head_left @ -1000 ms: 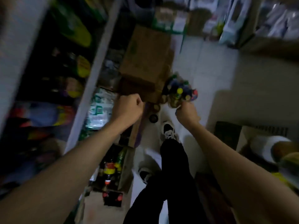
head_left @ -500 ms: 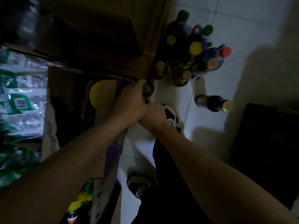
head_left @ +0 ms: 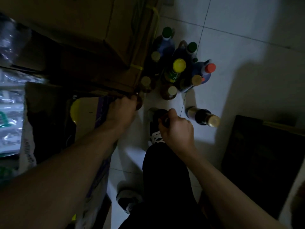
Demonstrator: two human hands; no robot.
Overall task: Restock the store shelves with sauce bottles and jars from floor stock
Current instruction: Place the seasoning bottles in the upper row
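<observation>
**Supervisor:** State the position of the left hand.

**Inspector:** The left hand [head_left: 122,111] is extended forward and down, palm down and knuckles up, at the near corner of the cardboard box [head_left: 99,38]. Its fingers are curled round a brown bottle [head_left: 140,103], of which only a rounded edge shows past the fingertips. The forearm runs in from the lower left.

**Supervisor:** And the right hand?

**Inspector:** The right hand [head_left: 176,129] is held lower, over the toe of the shoe [head_left: 156,134], well apart from the left hand. The back of the hand faces the camera, the fingers are curled in tight and the thumb points forward. Something dark with a small glint sits at the fingers. Whether the hand holds it, I cannot tell in this light.

**Supervisor:** Location of the stock?

**Inspector:** It is on the white tiled floor [head_left: 247,38]. A cluster of bottles [head_left: 179,70] stands upright just beside the box, ahead of both hands. The caps are green, yellow, red and gold. One dark bottle [head_left: 202,115] with a gold cap lies on its side, apart from the cluster and near the right hand, to its right.

**Supervisor:** Anything else noted?

**Inspector:** A black trouser leg [head_left: 165,171] and a second shoe [head_left: 128,200] show below.
</observation>
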